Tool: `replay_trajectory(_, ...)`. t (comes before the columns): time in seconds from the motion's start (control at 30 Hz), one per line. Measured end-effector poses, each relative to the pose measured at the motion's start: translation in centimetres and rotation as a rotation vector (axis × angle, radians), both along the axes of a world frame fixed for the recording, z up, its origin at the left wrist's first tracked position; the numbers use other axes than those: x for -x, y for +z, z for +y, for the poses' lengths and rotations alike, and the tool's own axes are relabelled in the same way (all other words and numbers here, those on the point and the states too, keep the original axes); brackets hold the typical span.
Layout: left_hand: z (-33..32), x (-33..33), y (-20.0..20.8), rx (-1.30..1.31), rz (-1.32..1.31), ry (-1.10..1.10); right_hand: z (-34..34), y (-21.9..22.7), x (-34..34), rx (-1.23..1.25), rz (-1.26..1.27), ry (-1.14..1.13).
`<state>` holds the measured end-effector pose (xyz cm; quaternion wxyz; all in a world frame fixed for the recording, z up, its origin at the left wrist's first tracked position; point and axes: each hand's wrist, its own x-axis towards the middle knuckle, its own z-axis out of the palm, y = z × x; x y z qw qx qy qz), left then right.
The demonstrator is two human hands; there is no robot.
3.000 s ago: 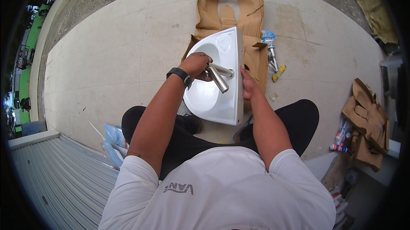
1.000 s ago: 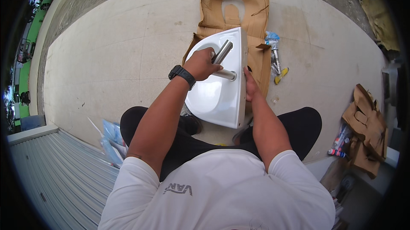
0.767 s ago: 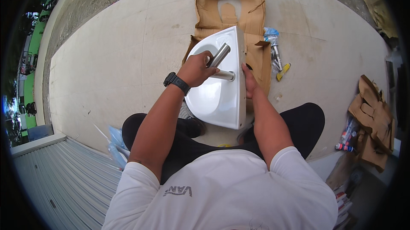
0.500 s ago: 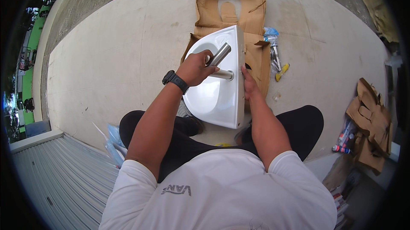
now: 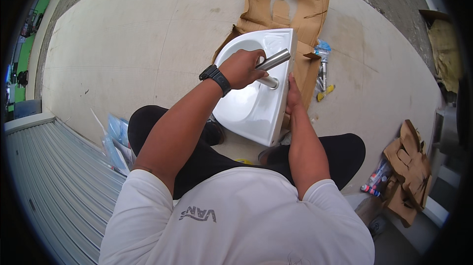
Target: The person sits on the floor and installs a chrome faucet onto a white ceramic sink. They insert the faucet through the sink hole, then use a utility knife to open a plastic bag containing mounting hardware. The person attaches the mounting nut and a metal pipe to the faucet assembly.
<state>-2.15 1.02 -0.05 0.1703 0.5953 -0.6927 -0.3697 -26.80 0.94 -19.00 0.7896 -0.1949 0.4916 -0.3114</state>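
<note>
**My left hand holds the steel faucet of the white basin**

The faucet stands on the basin, near the middle of its straight back edge. It has a round stem and a longer round tube, whose free end points over this back edge. My left hand is closed around the faucet, with the thumb near the stem and the other fingers partly hidden. On this wrist I wear a black watch.

The basin is in front of me, between my knees and a little beyond them, tilted, with its bowl turned to my left. My right hand is pressed against the outer side of its back edge; I cannot tell if the fingers bend under it.

Below and beyond the basin lies opened brown cardboard. Just beside the cardboard's right edge, on the floor, are a metal part in clear and blue plastic and a yellow thing.

Near the floor's right edge lies a torn heap of cardboard. At the left, blue and white packages lie close to the ribbed metal shutter.
</note>
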Motion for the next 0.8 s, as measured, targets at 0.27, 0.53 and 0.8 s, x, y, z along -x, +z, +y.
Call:
replay_trajectory(0.27,-0.2,-0.2,-0.2,-0.010,0.007,-0.007,-0.8,0.1,-0.1,-0.050,0.070,0.016)
replay_trajectory(0.53,-0.4,0.1,-0.4,-0.056,-0.021,0.009,1.5,0.9,0.1,-0.062,-0.141,-0.051)
replay_trajectory(0.8,-0.5,0.1,-0.1,-0.050,-0.026,-0.006,1.6,0.4,0.2,-0.010,-0.129,-0.083)
